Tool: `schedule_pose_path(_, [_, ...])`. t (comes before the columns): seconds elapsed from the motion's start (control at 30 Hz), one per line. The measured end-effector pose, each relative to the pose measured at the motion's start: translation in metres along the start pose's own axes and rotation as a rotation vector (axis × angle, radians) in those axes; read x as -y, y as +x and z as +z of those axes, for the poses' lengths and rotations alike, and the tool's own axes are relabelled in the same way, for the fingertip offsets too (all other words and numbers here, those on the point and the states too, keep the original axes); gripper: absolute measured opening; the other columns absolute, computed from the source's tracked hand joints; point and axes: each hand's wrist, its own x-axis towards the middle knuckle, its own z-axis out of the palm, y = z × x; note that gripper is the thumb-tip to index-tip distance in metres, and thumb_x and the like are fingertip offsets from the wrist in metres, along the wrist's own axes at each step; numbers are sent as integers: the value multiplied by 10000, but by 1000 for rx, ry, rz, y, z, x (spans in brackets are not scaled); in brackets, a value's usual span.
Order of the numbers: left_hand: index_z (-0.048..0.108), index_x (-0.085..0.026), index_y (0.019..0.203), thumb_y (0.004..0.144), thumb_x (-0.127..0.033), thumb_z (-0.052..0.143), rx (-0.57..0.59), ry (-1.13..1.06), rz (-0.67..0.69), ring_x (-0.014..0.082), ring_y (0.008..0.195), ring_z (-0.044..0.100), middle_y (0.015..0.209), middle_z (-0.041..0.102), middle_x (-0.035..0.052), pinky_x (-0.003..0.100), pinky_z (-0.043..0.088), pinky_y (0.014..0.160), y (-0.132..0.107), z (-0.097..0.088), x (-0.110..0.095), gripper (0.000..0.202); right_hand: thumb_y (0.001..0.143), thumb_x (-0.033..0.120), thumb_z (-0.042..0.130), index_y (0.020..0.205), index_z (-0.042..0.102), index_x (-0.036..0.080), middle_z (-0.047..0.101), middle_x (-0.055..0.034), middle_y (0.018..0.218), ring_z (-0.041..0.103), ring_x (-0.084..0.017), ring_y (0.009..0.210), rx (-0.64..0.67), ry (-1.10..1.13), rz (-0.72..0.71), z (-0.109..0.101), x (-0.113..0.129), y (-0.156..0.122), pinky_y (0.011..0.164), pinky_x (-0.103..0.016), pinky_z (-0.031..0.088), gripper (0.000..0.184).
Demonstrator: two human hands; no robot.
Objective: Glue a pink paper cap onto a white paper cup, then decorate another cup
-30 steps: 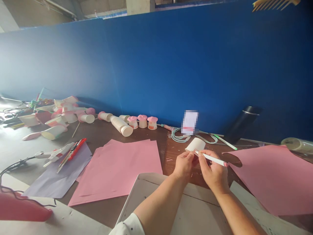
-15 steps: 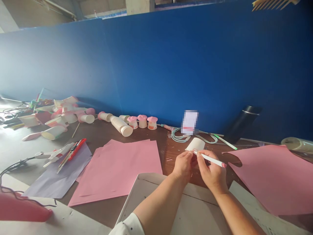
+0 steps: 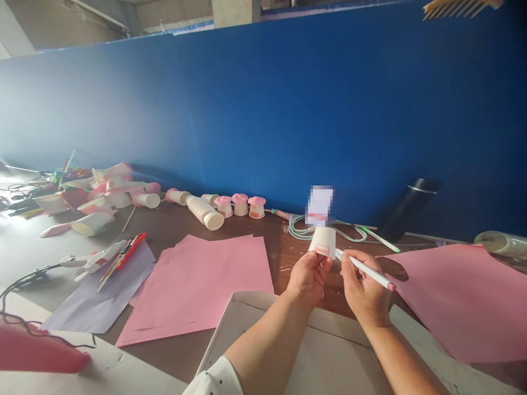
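A white paper cup (image 3: 323, 240), bottom side up, is held near its rim by my left hand (image 3: 309, 278). A small red drawing shows on the side facing me. My right hand (image 3: 368, 288) grips a white marker (image 3: 369, 270) with a pink end cap; its tip is close to the cup's right edge. Beyond the cup lies a coiled pale cable (image 3: 302, 229), and a green-and-white marker (image 3: 381, 240) rests to the right of it. Three upturned cups with pink paper tops (image 3: 240, 204) stand farther left, with red drawings on them.
Pink paper sheets (image 3: 201, 280) lie left of my hands, another pink sheet (image 3: 461, 296) right. A stack of paper cups (image 3: 203, 211) lies on its side. A red utility knife (image 3: 123, 258) and hot glue gun (image 3: 96, 257) sit left. A black bottle (image 3: 407, 206) stands before the blue partition (image 3: 288, 109).
The marker has moved right, off the cup's side. My left hand has tilted the cup more upright, so the red drawing now shows.
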Motion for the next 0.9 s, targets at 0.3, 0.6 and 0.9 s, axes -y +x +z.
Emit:
schedule_pose_path(0.3, [709,-85,871,905,-99,610,50,16,11,147,841,707,937,735,133,221,600,823,4,-6,3,106,951,480,599,1004,668,180,730,-95,924,671,-173,673,13,-25,-90,2,0,-1,644,-318,556,312])
schedule_pose_path(0.6, [713,-87,863,897,-135,646,76,73,21,148,852,706,953,724,133,225,578,849,3,-6,3,89,969,452,581,983,673,201,734,-96,909,692,-200,764,42,-47,-156,1,7,-1,675,-315,572,268])
schedule_pose_path(0.9, [711,-93,863,912,-178,643,142,92,30,138,814,696,902,720,113,234,569,844,7,-11,7,120,969,445,583,973,680,199,738,-84,887,701,-196,749,69,-37,-160,2,7,-1,681,-306,569,264])
